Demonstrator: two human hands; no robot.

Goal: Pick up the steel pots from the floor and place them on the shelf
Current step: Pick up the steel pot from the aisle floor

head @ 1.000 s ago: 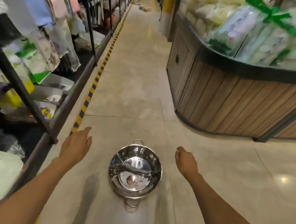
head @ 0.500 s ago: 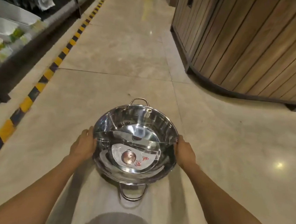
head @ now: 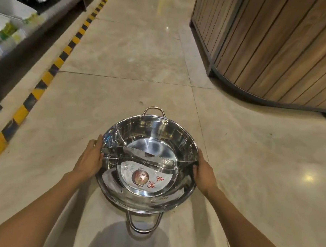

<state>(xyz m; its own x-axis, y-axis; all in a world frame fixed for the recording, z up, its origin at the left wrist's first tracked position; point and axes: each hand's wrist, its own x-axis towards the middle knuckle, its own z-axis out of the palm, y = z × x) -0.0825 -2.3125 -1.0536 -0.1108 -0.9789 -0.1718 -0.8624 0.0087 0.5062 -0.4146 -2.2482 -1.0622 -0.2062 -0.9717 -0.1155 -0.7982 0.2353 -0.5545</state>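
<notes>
A shiny steel pot [head: 152, 140] with two loop handles and a curved divider across its middle sits low over the tiled floor in the centre of the head view. A paper label lies in its bottom. My left hand [head: 90, 160] grips the pot's left rim and my right hand [head: 203, 172] grips its right rim. Whether the pot still touches the floor I cannot tell. The shelf [head: 11, 35] runs along the left edge of the aisle.
A yellow-and-black striped strip [head: 49, 74] marks the floor beside the left shelf, which holds white packaged goods [head: 2, 26]. A curved wooden display counter [head: 280, 49] stands at the right. The tiled aisle [head: 138, 41] stretches ahead between them.
My hands closed in from either side of the pot onto its rim. The view dropped lower and closer to the pot.
</notes>
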